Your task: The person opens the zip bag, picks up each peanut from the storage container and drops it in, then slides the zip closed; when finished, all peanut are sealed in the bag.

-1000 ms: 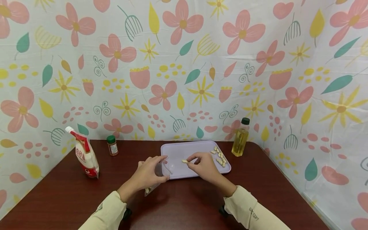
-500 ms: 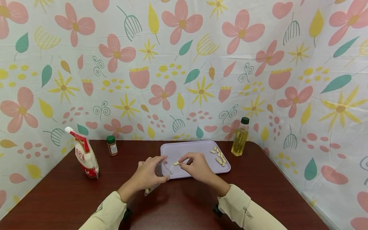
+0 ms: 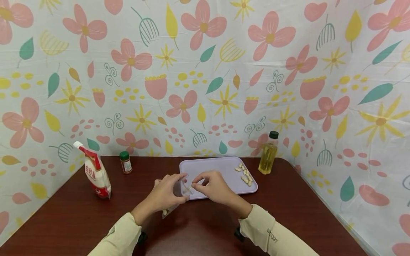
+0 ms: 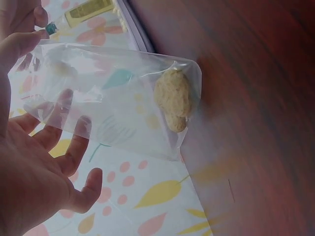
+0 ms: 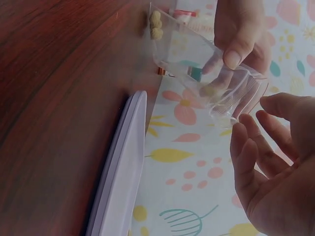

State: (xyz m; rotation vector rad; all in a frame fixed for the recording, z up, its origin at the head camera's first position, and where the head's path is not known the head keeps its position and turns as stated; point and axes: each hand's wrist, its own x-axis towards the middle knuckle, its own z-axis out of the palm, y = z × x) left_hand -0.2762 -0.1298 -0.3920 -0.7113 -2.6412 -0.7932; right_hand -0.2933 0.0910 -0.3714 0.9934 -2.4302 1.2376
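Observation:
My left hand (image 3: 164,193) grips a clear plastic bag (image 4: 113,118) near its mouth, beside the tray's left end. Peanuts (image 4: 172,96) lie at the bag's bottom in the left wrist view. A blurred pale peanut (image 5: 209,90) shows further up inside the bag. My right hand (image 3: 213,186) is at the bag's mouth, its thumb and fingers loosely bent and apart in the right wrist view. I see nothing between them. Several more peanuts (image 3: 246,176) lie at the right end of the lilac tray (image 3: 221,164).
A red-and-white pouch (image 3: 97,174) with a white cap stands at the left of the dark table (image 3: 205,231). Near it is a green-capped jar (image 3: 126,163). A bottle of yellow oil (image 3: 268,156) stands right of the tray. Floral cloth (image 3: 205,89) hangs behind.
My right hand has moved left across the tray to the bag's mouth. The peanut it pinched is gone from its fingertips and one shows inside the bag. My left hand stays put.

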